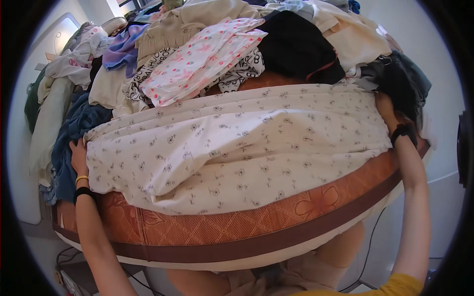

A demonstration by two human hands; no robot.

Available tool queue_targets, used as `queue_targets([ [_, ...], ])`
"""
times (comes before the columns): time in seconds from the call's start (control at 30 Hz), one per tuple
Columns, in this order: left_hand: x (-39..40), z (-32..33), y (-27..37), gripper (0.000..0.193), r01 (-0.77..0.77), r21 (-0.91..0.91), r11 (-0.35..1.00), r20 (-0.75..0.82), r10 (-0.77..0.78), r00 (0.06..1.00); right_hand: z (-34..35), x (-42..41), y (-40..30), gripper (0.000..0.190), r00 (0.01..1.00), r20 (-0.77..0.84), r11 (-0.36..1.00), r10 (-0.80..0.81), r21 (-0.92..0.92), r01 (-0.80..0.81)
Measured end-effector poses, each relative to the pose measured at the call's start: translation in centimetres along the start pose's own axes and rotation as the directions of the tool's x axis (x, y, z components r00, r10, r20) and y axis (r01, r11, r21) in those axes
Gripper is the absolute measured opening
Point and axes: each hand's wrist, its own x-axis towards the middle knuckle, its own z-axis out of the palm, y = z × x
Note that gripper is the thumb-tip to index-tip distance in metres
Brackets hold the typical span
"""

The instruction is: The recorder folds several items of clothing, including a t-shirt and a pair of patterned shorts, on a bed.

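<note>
A white cloth garment with small dark flower prints point(237, 155) lies stretched wide over the bed mat point(222, 229), with folds and wrinkles across it. At its left end is my left hand point(79, 157), fingers spread along the edge beside a blue cloth point(76, 125). My right hand point(385, 103) touches the right end near the upper corner; its fingertips are hidden by dark clothing, so its grip does not show. A wristwatch point(404, 134) is on the right wrist, while a yellow bracelet point(82, 178) and a black band point(84, 192) circle the left.
Behind the garment, clothes are heaped across the bed: a pink-and-white printed cloth point(203, 61), a black garment point(296, 44), a cream one point(351, 40) and a purple one point(124, 50). Dark clothing point(400, 81) hangs over the right side. A cable point(372, 240) runs below the mattress edge.
</note>
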Motion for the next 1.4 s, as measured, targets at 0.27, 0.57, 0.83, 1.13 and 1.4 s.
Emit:
queue_targets([
  [0.27, -3.8, -5.0, -0.8, 0.026, -0.269, -0.199, 0.942, -0.160, 0.239, 0.958, -9.3, -6.8, -2.1, 0.034, 0.975, 0.065, 0.917, 0.213, 0.332, -0.223],
  [0.57, -9.8, -23.5, -17.6, 0.024, -0.364, -0.599, 0.713, -0.508, 0.014, 0.862, -32.1, -8.9, 1.7, 0.047, 0.617, 0.062, -0.038, 0.785, 0.998, -0.052],
  [0.83, -18.2, -32.6, -23.5, 0.006, -0.378, -0.736, 0.562, -0.321, 0.202, 0.925, -37.0, -12.1, 7.9, 0.045, 0.673, -0.456, 0.727, 0.582, 0.663, -0.179],
  [1.13, -22.0, -30.6, -23.9, 0.012, 0.356, -0.723, 0.593, 0.610, 0.305, 0.731, -31.1, -14.5, 5.7, 0.037, 0.926, -0.088, 0.723, 0.367, 0.653, -0.225],
  [1.4, -15.0, -17.4, -17.8, 0.019, 0.237, -0.558, 0.795, 0.666, 0.259, 0.700, -19.5, -11.5, -7.4, 0.020, 0.950, 0.074, 0.835, 0.302, 0.460, -0.301],
])
